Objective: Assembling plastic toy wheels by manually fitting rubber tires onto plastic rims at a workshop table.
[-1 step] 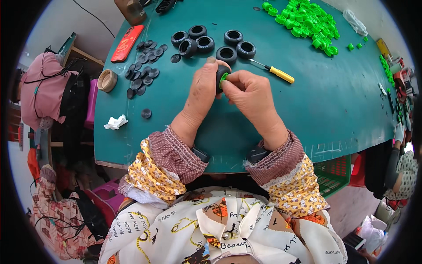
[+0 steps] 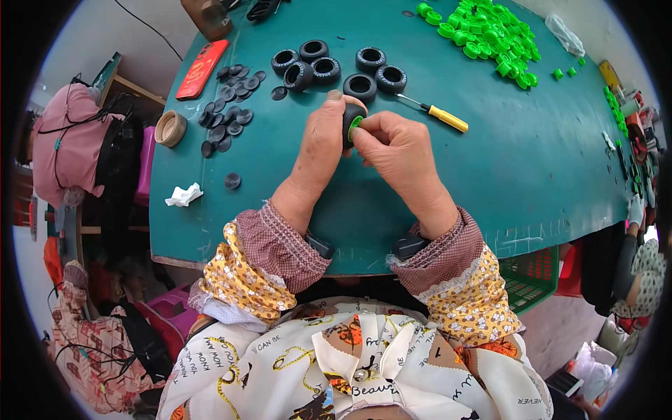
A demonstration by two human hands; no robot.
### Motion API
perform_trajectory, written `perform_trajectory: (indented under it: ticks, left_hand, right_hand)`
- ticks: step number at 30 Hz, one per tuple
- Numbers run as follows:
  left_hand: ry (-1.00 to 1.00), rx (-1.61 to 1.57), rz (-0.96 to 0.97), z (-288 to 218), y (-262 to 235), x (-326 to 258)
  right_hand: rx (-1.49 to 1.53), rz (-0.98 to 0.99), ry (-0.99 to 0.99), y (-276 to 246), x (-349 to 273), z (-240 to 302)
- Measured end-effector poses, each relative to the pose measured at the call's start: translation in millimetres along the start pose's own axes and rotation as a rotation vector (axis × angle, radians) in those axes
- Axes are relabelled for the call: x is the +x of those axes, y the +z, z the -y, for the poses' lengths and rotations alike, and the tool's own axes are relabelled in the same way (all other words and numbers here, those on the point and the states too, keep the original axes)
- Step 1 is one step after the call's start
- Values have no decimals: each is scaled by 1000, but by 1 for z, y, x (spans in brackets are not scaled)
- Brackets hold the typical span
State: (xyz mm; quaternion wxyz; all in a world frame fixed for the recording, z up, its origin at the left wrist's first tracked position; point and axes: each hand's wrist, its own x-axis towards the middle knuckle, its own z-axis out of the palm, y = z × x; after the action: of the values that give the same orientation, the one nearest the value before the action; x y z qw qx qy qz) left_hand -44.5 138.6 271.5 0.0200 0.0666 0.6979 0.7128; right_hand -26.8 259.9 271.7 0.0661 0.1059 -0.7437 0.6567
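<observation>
A small black toy tyre (image 2: 349, 117) stands upright between my hands, a bright green wheel rim (image 2: 355, 127) inside it. My left hand (image 2: 323, 136) is closed round the tyre from the left, its thumb along the top. From the right, my right hand (image 2: 393, 143) pinches at the green rim with thumb and forefinger; the fingertips partly hide it. Just beyond my hands lie several loose black tyres (image 2: 359, 87) in two groups. A screwdriver (image 2: 446, 118) with a yellow handle rests right of them.
Black discs (image 2: 227, 124) lie scattered at the left, near a red phone-like slab (image 2: 202, 69), a brown tape roll (image 2: 170, 129) and crumpled white tissue (image 2: 184, 194). Green rims (image 2: 490, 38) are heaped far right. A green crate (image 2: 528, 278) stands below the table's right edge. Other people sit nearby.
</observation>
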Motion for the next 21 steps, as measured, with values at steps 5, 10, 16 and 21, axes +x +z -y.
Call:
perform_trajectory:
  ticks: [5, 10, 16, 21]
  left_hand:
    - [64, 26, -25, -4, 0, -4]
    - [295, 59, -67, 6, 1, -2]
    - [350, 76, -75, 2, 2, -4]
    - [-177, -551, 231, 5, -1, 9]
  right_hand:
    - [111, 31, 76, 0, -1, 5]
    - [449, 112, 317, -3, 0, 8]
    - [510, 198, 391, -10, 5, 2]
    - [281, -107, 129, -24, 3, -14]
